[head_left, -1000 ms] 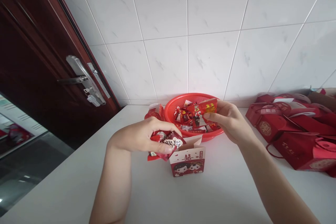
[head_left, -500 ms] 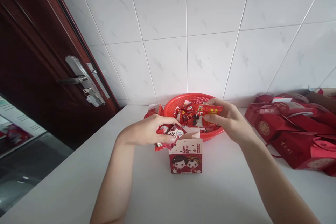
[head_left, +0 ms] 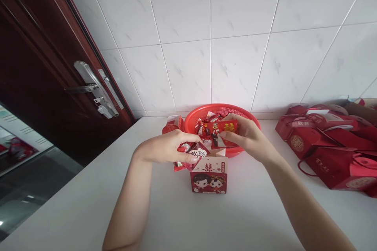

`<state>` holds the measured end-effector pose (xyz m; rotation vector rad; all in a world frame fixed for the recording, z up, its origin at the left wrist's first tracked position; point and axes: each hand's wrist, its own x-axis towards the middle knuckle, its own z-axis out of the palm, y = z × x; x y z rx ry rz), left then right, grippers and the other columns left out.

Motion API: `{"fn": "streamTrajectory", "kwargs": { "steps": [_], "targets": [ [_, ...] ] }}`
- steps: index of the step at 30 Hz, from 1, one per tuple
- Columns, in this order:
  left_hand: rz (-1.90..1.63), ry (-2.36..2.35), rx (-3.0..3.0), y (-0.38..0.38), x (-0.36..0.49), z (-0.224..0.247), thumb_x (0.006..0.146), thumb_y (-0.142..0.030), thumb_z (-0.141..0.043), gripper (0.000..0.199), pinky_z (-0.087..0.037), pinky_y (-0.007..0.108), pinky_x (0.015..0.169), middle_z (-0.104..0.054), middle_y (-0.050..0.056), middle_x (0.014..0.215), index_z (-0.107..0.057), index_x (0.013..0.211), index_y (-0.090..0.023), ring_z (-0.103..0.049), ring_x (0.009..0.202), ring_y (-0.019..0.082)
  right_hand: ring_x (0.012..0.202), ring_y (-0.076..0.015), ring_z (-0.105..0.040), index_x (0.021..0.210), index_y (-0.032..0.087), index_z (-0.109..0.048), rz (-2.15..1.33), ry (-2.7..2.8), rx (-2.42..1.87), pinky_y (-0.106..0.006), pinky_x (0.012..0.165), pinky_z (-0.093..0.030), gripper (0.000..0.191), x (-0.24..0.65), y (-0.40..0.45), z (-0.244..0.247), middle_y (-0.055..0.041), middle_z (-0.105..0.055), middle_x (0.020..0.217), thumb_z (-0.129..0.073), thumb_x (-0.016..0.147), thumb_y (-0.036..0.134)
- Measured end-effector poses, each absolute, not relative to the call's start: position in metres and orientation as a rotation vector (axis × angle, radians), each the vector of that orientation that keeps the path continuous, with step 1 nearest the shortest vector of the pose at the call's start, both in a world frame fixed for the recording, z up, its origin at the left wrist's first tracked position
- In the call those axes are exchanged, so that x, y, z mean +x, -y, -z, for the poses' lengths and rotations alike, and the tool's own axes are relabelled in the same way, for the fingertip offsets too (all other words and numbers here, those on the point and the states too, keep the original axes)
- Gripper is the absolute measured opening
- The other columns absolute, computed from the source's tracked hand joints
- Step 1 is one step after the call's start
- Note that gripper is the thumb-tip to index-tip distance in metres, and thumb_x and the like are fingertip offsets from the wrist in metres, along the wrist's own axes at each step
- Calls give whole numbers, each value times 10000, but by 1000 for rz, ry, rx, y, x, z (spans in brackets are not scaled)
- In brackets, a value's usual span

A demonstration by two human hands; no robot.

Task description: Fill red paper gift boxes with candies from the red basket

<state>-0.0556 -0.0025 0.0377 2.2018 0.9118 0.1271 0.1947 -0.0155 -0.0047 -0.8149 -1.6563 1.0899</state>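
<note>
A small red and pale candy box, printed with two cartoon faces, stands upright on the white table with its top flaps up. At its left rear edge, my left hand is closed on several wrapped candies in dark red and red wrappers. Just behind the box, my right hand grips a flat red packet with yellow print and a cartoon figure. That packet is over the front of a red plastic basket, which holds more wrapped candies. The inside of the box is hidden.
Several red gift boxes are heaped at the right against the tiled wall. Another red box stands left of the basket, partly hidden. A dark red door with a metal handle is at the left, beside the table.
My right hand has moved left and slightly down with the red packet, closer to the box. My left hand has shifted a little to the right with its candies.
</note>
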Motion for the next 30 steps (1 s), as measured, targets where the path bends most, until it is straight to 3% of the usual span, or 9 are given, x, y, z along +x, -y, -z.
{"fn": "streamTrajectory", "kwargs": {
  "steps": [5,14,17,22,27,30],
  "targets": [
    [-84,-910,2144,2,-56,-38,871,-386,-664,267,-447,226,598,-703,13,807,-693,1022,-168,-609,668,136,813,-199,-633,981,217,-606,-977,1747,-825,-345,731,-520,133,185,16,10,-33,-697,874,-635,904,321],
    [-149,-906,2280,-2,-56,-36,898,-403,-634,294,-428,246,666,-677,-4,815,-690,1067,-169,-582,718,141,830,-216,-644,1077,252,-597,-968,1839,-900,-365,720,-529,168,182,14,19,-30,-699,940,-582,946,356],
    [-359,-951,2329,-1,-51,-34,913,-441,-620,289,-446,262,730,-678,4,851,-680,995,-171,-590,789,157,847,-214,-638,1089,253,-588,-958,1828,-917,-364,734,-519,164,184,13,21,-32,-697,969,-564,962,355],
    [-782,-1041,2325,-2,-39,-24,930,-462,-617,323,-468,251,735,-693,-1,945,-662,1132,-214,-600,798,141,902,-214,-632,1061,238,-570,-1009,1766,-860,-350,766,-517,180,186,7,24,-32,-679,970,-562,971,394],
    [-717,-957,2448,-8,-35,-16,908,-381,-681,267,-492,276,856,-745,13,1034,-717,1135,-245,-645,876,159,899,-199,-617,1007,227,-559,-1059,1736,-803,-327,769,-516,169,187,4,24,-36,-663,993,-579,964,390],
    [-599,-934,2459,-10,-36,-15,897,-350,-697,262,-508,275,808,-752,30,1004,-743,1129,-239,-655,857,166,854,-192,-619,1007,227,-561,-1116,1717,-789,-333,770,-528,156,187,4,22,-22,-660,917,-581,966,377]
  ]
}}
